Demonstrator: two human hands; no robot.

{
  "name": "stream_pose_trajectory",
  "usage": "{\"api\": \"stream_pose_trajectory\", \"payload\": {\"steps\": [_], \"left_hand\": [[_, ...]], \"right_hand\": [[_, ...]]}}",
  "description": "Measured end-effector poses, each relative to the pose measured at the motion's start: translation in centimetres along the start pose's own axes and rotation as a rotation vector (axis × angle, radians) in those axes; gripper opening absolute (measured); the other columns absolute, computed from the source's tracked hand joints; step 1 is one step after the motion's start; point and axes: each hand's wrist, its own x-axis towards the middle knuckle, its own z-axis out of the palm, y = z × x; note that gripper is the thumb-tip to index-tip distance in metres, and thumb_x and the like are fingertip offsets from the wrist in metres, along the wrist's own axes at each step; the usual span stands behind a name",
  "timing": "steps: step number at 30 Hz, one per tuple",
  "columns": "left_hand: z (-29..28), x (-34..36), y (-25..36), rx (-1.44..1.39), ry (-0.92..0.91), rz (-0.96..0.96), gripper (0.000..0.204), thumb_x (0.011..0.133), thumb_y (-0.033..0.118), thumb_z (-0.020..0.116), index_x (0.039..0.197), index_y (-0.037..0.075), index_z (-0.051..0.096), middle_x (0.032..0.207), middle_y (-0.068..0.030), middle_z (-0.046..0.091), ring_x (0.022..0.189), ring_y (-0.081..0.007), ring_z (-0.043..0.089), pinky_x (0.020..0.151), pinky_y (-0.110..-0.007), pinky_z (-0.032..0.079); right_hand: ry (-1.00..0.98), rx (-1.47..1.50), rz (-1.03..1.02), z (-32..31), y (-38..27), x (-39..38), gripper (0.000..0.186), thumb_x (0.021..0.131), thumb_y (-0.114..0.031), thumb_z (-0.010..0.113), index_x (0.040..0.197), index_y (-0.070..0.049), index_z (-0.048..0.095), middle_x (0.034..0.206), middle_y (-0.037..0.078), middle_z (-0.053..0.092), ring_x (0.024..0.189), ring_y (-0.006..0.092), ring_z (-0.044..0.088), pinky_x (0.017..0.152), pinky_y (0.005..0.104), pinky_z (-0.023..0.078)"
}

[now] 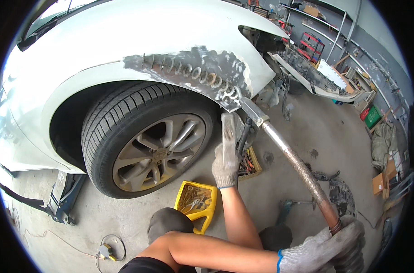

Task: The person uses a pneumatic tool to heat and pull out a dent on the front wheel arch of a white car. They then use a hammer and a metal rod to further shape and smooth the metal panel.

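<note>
My left hand [325,248], in a grey knit glove, reaches across to the lower right and is closed around the end of a long, rusty metal pull bar [295,166]. The bar slants up to a faceted metal head [253,111], which meets a row of metal rings [196,73] on the white fender [170,29]. Paint is sanded to grey around them. Beneath my left forearm passes my right arm; my right hand [225,170], also gloved, is closed around a flat grey metal tool [228,136], slightly blurred, upright just below the fender's lower corner. Its exact kind cannot be told.
Left of my right hand is the front wheel [152,145]. On the floor stand a yellow tray [207,218] of metal pieces, a second tool box [257,166], a green power tool [284,211] and a floor jack [63,198]. A removed bumper [316,73] lies at the back right.
</note>
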Motion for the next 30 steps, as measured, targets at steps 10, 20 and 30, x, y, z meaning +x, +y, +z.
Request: {"api": "stream_pose_trajectory", "payload": {"steps": [10,20,30], "left_hand": [[-3.5,4.7,7.0,-0.509,-0.056,-1.325,0.043,0.098,0.054,0.051,0.091,0.013,0.06,0.058,-0.0033,0.055,0.045,-0.0112,0.054,0.039,-0.027,0.043],[-2.1,2.8,3.0,-1.074,-0.09,-0.755,0.054,0.101,0.05,0.046,0.122,0.0,0.049,0.122,-0.0237,0.057,0.112,-0.0308,0.06,0.097,-0.043,0.051],[0.4,6.9,4.3,-0.56,0.264,-1.074,0.068,0.099,0.066,0.033,0.123,0.006,0.053,0.101,-0.0179,0.065,0.071,-0.0216,0.067,0.055,-0.03,0.058]], "right_hand": [[-0.087,1.192,0.629,-0.2,-7.0,-2.4,0.057,0.1,-0.058,0.043,0.066,-0.013,0.043,0.047,-0.001,0.032,0.035,0.0124,0.029,0.034,0.0287,0.026],[-0.018,0.659,0.643,0.8,-3.3,-4.5,0.032,0.104,-0.04,0.045,0.089,-0.013,0.053,0.067,-0.003,0.048,0.049,0.008,0.045,0.044,0.0257,0.042],[-0.037,1.27,0.735,-2.4,-7.3,-1.5,0.036,0.102,-0.045,0.045,0.085,-0.013,0.052,0.065,-0.003,0.046,0.047,0.0082,0.043,0.042,0.0259,0.039]]}}
